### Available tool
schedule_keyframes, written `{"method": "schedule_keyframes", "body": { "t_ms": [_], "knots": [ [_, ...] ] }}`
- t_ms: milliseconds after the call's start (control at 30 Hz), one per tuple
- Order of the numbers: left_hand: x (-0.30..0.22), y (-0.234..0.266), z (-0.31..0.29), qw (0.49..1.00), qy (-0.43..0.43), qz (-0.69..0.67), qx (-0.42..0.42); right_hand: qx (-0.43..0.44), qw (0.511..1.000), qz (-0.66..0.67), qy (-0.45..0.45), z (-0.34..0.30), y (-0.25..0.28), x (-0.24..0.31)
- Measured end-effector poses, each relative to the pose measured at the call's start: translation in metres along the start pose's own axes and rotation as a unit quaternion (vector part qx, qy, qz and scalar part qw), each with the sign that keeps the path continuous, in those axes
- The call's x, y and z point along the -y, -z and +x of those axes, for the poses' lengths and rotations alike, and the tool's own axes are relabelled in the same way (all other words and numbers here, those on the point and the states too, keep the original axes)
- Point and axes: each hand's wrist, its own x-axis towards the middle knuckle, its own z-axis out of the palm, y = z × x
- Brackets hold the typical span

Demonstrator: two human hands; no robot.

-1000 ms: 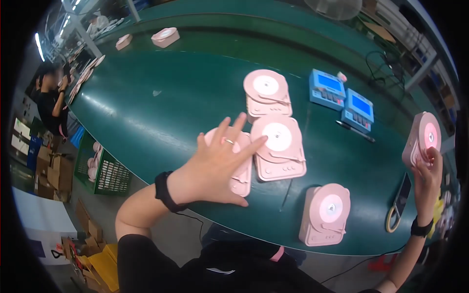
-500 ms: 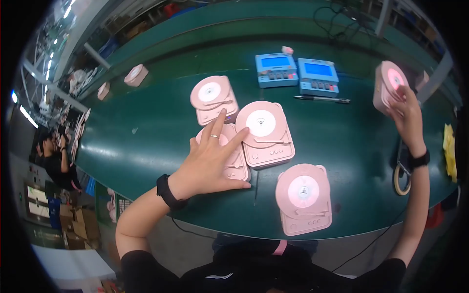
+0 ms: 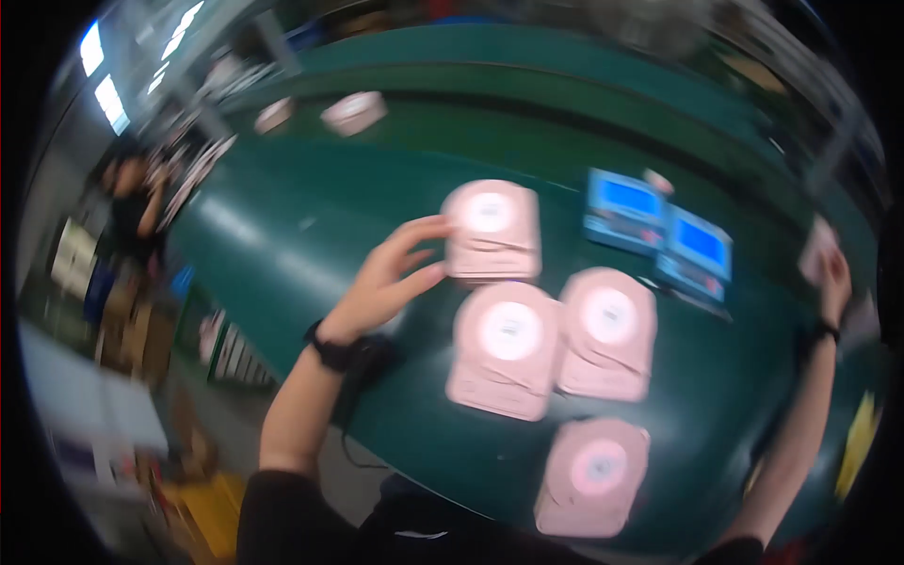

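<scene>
My left hand [image 3: 391,278] has its fingers apart, with the fingertips at the left side of a pink toy record player [image 3: 493,234] with a white disc. Two similar players, a pink one in the middle [image 3: 508,344] and one to its right [image 3: 607,330], sit side by side just nearer to me. Another pink player [image 3: 593,476] lies by the table's near edge. At the far right my right hand [image 3: 834,282], blurred, is closed on a pink player [image 3: 817,250] that is seen only in part.
Two blue devices with lit screens [image 3: 629,200] [image 3: 699,247] stand right of centre on the green table [image 3: 311,273]. Two more pink players [image 3: 355,113] [image 3: 274,115] lie far left. A yellow item [image 3: 857,443] is at the right edge. Another person [image 3: 137,202] works at the left.
The view has turned and blurred, shifting the table's contents. My left hand has moved from over the near-left player to the side of the farthest of the group. My right hand still holds its player.
</scene>
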Motion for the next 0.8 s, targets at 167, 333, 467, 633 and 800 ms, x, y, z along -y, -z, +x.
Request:
{"method": "schedule_keyframes", "body": {
  "t_ms": [167, 333, 467, 633, 800],
  "knots": [
    [0.036, 0.022, 0.005, 0.984, 0.101, -0.136, -0.064, -0.006, 0.992, 0.128, -0.017, 0.047, 0.01, -0.099],
    [0.048, 0.022, 0.005, 0.969, 0.173, -0.165, -0.063, 0.003, 0.971, 0.184, -0.15, 0.05, 0.025, -0.15],
    [0.053, 0.019, 0.005, 0.971, 0.168, -0.157, -0.061, 0.044, 0.982, 0.087, -0.163, 0.068, 0.038, -0.154],
    [0.054, 0.019, 0.004, 0.972, 0.152, -0.162, -0.081, 0.046, 0.972, -0.187, 0.139, 0.044, 0.02, -0.038],
    [0.047, 0.012, 0.005, 0.976, 0.148, -0.13, -0.092, 0.253, 0.952, -0.036, 0.167, -0.139, -0.005, 0.204]
  ]
}}
